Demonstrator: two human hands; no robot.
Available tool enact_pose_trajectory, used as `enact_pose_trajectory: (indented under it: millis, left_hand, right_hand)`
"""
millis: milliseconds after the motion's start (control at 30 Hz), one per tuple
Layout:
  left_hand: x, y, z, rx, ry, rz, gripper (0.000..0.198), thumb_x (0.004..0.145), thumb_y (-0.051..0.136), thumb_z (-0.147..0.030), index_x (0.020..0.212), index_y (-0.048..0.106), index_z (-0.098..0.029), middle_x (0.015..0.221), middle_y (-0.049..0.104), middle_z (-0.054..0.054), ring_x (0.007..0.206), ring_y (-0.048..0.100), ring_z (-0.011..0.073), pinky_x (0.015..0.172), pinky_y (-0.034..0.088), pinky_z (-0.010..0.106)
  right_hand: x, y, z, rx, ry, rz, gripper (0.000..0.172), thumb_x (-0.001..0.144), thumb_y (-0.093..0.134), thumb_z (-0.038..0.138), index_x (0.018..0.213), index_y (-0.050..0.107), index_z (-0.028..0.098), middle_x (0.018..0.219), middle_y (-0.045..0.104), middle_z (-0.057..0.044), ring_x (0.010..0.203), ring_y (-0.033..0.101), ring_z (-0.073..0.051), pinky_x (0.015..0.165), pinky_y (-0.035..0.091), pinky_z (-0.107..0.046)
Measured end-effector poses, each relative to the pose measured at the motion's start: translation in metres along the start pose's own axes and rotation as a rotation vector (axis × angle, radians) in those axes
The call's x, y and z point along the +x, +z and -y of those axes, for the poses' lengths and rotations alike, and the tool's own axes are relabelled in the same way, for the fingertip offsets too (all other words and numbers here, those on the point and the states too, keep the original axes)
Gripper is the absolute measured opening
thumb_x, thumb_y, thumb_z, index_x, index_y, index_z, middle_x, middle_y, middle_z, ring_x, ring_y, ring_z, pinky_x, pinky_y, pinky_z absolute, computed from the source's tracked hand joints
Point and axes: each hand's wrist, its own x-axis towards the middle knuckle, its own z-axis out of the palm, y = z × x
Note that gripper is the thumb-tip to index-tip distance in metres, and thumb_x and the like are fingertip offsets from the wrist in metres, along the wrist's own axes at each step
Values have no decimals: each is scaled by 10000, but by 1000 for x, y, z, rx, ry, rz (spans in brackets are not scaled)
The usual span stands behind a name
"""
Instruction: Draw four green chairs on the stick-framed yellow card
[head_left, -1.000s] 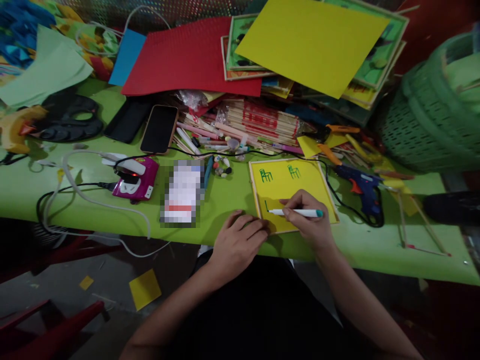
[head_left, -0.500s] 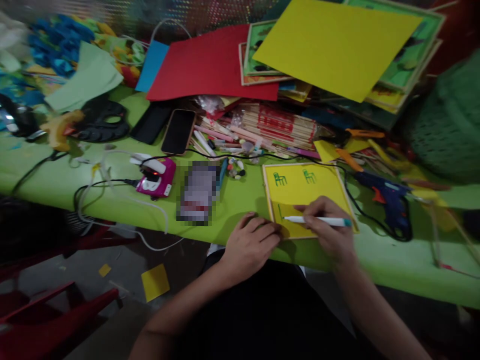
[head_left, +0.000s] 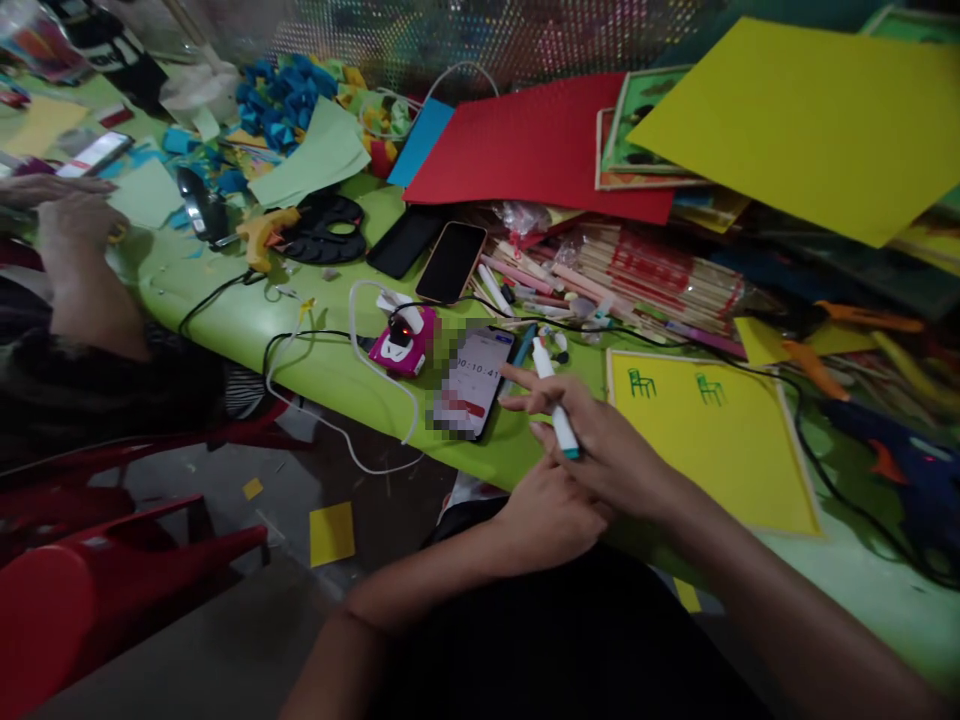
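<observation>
My right hand (head_left: 592,430) holds a slim white marker (head_left: 561,425) with a teal end, its fingers stretched toward a smartphone (head_left: 476,385). The phone shows a timer reading and is partly pixelated. My left hand (head_left: 551,515) rests at the table's front edge, below and partly behind the right one; its fingers are mostly hidden. To the right lies a yellow card (head_left: 720,450) framed by thin wooden sticks, with two small green chair drawings near its top. My right hand and forearm cover its lower left part.
A magenta power socket (head_left: 409,345) with cables sits left of the phone. Wooden sticks (head_left: 637,265) and coloured sheets (head_left: 540,140) pile up behind. A blue glue gun (head_left: 900,460) lies at right, a yellow one (head_left: 266,235) at left. Another person's hands (head_left: 75,205) are far left.
My right hand has lifted off the yellow card and moved left to the phone, marker still held. My left hand has left the card's corner. The view has turned left, showing another person.
</observation>
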Motion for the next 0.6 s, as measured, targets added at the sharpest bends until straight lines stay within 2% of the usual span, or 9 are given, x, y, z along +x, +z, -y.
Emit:
enact_pose_trajectory:
  millis: [100,200,300,433,600]
  left_hand:
    - [-1,1,-1,1,-7,-22,305,959,495,-171,1195,688,-159,1153,740,88,1112,669,255,940,547,394]
    - [0,-2,-2,-2,-9,-6,344,975,463,-152,1252,668,-156,1223,729,83,1161,668,242,990,552,371]
    - [0,-7,-5,-18,-53,1,368,987,429,-160,1258,678,-176,1226,734,54,1159,682,233,1023,550,350]
    - [2,-11,-8,-31,-113,-8,399,993,392,-159,1238,701,-213,1235,732,29,1175,680,220,1045,532,306]
    - [4,-10,-1,-29,-14,-9,243,976,528,-209,1123,719,-228,1128,758,29,1135,664,213,1079,496,399]
  right_hand:
    - [13,9,-2,-93,-41,54,249,930,475,82,1064,405,280,1573,476,-136,1425,494,-272,1066,490,-533]
    - [21,16,-5,-140,-64,86,285,908,464,48,1072,409,274,1526,525,-146,1424,495,-269,1070,486,-537]
    - [28,21,-10,-150,-82,68,299,885,484,31,1060,443,270,1434,604,-137,1447,464,-280,1070,488,-536]
    - [32,22,-11,-125,-93,28,295,872,524,43,1047,485,277,1295,684,-121,1408,512,-293,1054,503,-536]
    - [14,11,-6,-28,-1,-83,201,940,553,158,1074,462,277,1401,630,-130,1291,621,-287,1003,527,-507]
